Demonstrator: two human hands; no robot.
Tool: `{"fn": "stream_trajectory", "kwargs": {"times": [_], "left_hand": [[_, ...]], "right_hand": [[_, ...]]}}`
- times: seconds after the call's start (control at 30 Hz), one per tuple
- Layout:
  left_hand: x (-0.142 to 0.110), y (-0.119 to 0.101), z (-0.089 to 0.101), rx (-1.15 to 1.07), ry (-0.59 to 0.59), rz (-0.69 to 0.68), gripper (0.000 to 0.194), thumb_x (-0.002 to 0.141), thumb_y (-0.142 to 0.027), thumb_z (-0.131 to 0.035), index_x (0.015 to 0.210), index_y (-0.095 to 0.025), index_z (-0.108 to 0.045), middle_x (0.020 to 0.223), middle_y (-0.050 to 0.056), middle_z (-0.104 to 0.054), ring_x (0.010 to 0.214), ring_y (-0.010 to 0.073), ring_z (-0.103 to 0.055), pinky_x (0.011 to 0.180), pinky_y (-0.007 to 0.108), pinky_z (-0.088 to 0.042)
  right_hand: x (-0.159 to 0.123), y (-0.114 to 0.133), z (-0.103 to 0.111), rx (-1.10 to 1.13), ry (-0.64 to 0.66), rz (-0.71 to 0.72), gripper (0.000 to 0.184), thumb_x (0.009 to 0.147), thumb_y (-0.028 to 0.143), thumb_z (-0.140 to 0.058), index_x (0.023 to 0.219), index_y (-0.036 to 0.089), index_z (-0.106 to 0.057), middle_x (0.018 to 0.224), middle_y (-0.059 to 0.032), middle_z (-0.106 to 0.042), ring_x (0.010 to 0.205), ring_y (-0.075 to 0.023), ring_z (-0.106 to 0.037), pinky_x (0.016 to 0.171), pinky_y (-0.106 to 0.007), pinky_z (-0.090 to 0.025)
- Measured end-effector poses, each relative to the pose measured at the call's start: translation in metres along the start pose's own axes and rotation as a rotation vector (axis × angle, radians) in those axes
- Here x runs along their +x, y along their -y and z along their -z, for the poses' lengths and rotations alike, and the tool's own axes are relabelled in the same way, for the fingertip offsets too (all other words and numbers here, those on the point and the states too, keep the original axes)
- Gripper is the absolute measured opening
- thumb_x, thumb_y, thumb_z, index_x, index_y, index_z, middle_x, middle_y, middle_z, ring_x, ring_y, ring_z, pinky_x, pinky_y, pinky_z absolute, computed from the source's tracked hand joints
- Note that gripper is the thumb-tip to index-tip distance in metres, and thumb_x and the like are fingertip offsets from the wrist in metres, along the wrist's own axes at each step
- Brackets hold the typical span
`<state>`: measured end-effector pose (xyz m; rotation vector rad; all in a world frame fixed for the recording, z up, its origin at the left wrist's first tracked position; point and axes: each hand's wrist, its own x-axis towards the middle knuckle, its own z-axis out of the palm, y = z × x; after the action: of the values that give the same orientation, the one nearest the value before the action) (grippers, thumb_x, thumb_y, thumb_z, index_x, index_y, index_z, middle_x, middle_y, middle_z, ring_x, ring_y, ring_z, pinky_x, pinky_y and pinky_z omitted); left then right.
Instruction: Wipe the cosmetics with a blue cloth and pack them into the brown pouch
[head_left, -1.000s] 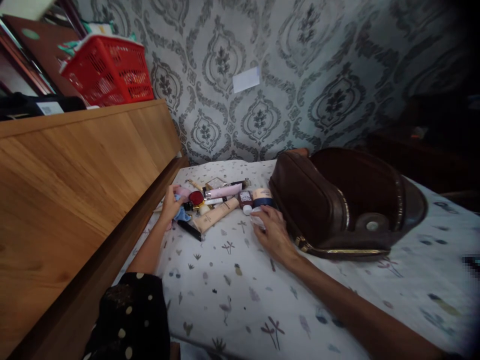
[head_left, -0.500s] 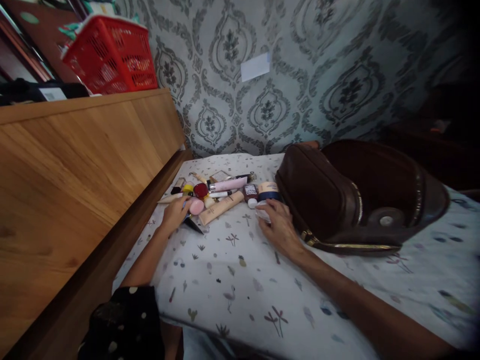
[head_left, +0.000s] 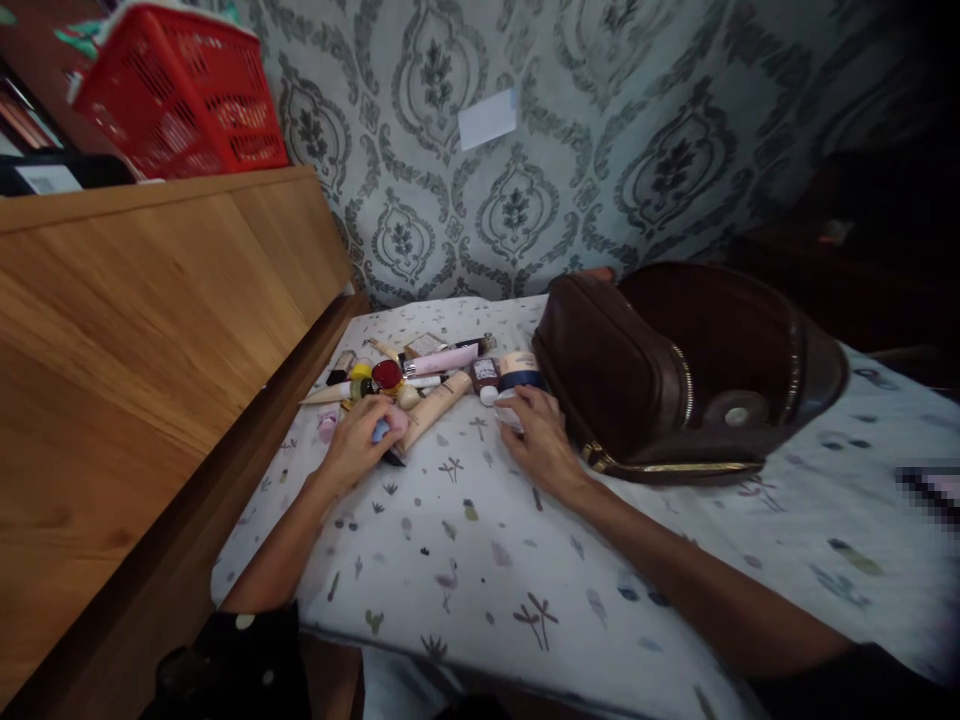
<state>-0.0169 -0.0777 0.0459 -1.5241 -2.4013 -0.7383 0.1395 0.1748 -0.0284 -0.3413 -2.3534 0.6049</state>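
My left hand point(head_left: 358, 440) is closed round a small light-blue piece point(head_left: 381, 431), with a round pink item point(head_left: 399, 420) at its fingertips; whether it also grips the pink item is unclear. My right hand point(head_left: 541, 440) rests on the cloth, its fingers curled on a small clear-white container point(head_left: 508, 411) partly hidden by them. Between the hands lies a beige squeeze tube point(head_left: 437, 408). Behind it are a pink tube point(head_left: 442, 359), a red-lidded jar point(head_left: 387, 375), a dark-labelled bottle point(head_left: 485, 373) and a cream jar with a navy base point(head_left: 520, 370).
A brown leather bag point(head_left: 600, 380) gapes at the right, close to my right hand. A wooden cabinet point(head_left: 187, 300) bounds the left side, with a red basket point(head_left: 187, 90) on top. Patterned cloth point(head_left: 465, 540) covers the table. A papered wall point(head_left: 517, 200) stands behind.
My left hand has moved right and toward me with the light-blue piece, uncovering a small pink-lilac item on its left. My right hand stays at the clear container. The view has shifted slightly.
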Motion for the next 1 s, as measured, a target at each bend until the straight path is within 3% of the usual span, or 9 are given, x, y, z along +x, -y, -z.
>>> {"fn": "stream_trajectory", "kwargs": {"times": [0.17, 0.3, 0.4, 0.47, 0.63, 0.73, 0.83, 1.0], "left_hand": [[-0.015, -0.023, -0.011, 0.043, -0.018, -0.087, 0.02, 0.088, -0.033, -0.066, 0.103, -0.022, -0.058, 0.122, 0.008, -0.063, 0.115, 0.0264, -0.059, 0.097, 0.042, -0.05], [-0.018, -0.051, -0.023, -0.063, 0.05, -0.267, 0.015, 0.094, -0.03, -0.059, 0.106, -0.022, -0.06, 0.129, 0.009, -0.064, 0.126, 0.0245, -0.056, 0.104, 0.04, -0.049], [-0.013, -0.063, -0.029, -0.227, 0.111, -0.298, 0.022, 0.098, -0.027, -0.051, 0.12, -0.022, -0.056, 0.133, 0.009, -0.063, 0.13, 0.0226, -0.056, 0.108, 0.04, -0.047], [-0.007, -0.064, -0.031, -0.315, 0.117, -0.218, 0.029, 0.1, -0.029, -0.047, 0.127, -0.022, -0.053, 0.135, 0.01, -0.062, 0.128, 0.0229, -0.057, 0.107, 0.04, -0.048], [0.0, -0.049, -0.034, -0.312, -0.024, 0.028, 0.03, 0.099, -0.034, -0.044, 0.124, -0.02, -0.053, 0.129, 0.011, -0.064, 0.122, 0.0249, -0.06, 0.105, 0.041, -0.047], [0.0, -0.042, -0.032, -0.267, 0.011, 0.095, 0.029, 0.099, -0.036, -0.043, 0.119, -0.02, -0.056, 0.121, 0.01, -0.068, 0.113, 0.0243, -0.064, 0.099, 0.039, -0.05], [-0.003, -0.042, -0.026, -0.171, 0.101, 0.105, 0.029, 0.099, -0.041, -0.044, 0.114, -0.021, -0.059, 0.111, 0.008, -0.07, 0.103, 0.0249, -0.066, 0.093, 0.039, -0.05], [-0.011, -0.041, -0.016, -0.01, 0.266, -0.052, 0.048, 0.091, -0.052, -0.058, 0.126, -0.019, -0.055, 0.123, 0.012, -0.065, 0.115, 0.0308, -0.061, 0.1, 0.045, -0.046]], "right_hand": [[-0.001, 0.002, 0.0, -0.034, -0.012, 0.014, 0.032, 0.086, 0.02, -0.052, 0.114, 0.024, -0.067, 0.129, -0.0146, -0.054, 0.126, -0.0338, -0.046, 0.1, -0.053, -0.043], [-0.002, 0.006, 0.001, -0.087, -0.032, 0.062, 0.03, 0.086, 0.019, -0.052, 0.113, 0.022, -0.067, 0.131, -0.0158, -0.054, 0.129, -0.0345, -0.043, 0.102, -0.054, -0.04], [-0.002, 0.014, 0.006, -0.1, -0.055, 0.14, 0.028, 0.088, 0.018, -0.05, 0.111, 0.02, -0.067, 0.135, -0.0159, -0.053, 0.133, -0.034, -0.04, 0.106, -0.056, -0.037], [-0.003, 0.022, 0.011, -0.064, -0.041, 0.206, 0.027, 0.091, 0.019, -0.048, 0.111, 0.02, -0.067, 0.137, -0.0152, -0.053, 0.136, -0.0326, -0.04, 0.109, -0.056, -0.036], [-0.004, 0.035, 0.019, 0.099, 0.114, 0.321, 0.031, 0.096, 0.03, -0.047, 0.122, 0.02, -0.062, 0.138, -0.0169, -0.055, 0.136, -0.0318, -0.044, 0.11, -0.059, -0.039], [-0.005, 0.035, 0.018, 0.154, 0.177, 0.371, 0.039, 0.095, 0.037, -0.051, 0.129, 0.018, -0.058, 0.137, -0.0185, -0.056, 0.136, -0.033, -0.044, 0.11, -0.061, -0.039], [-0.006, 0.035, 0.017, 0.187, 0.23, 0.422, 0.046, 0.093, 0.04, -0.056, 0.133, 0.016, -0.056, 0.134, -0.0191, -0.058, 0.136, -0.0338, -0.045, 0.11, -0.059, -0.04], [-0.011, 0.041, 0.018, 0.185, 0.312, 0.43, 0.051, 0.091, 0.038, -0.06, 0.135, 0.013, -0.053, 0.133, -0.0202, -0.059, 0.133, -0.0343, -0.046, 0.109, -0.058, -0.041]]}}
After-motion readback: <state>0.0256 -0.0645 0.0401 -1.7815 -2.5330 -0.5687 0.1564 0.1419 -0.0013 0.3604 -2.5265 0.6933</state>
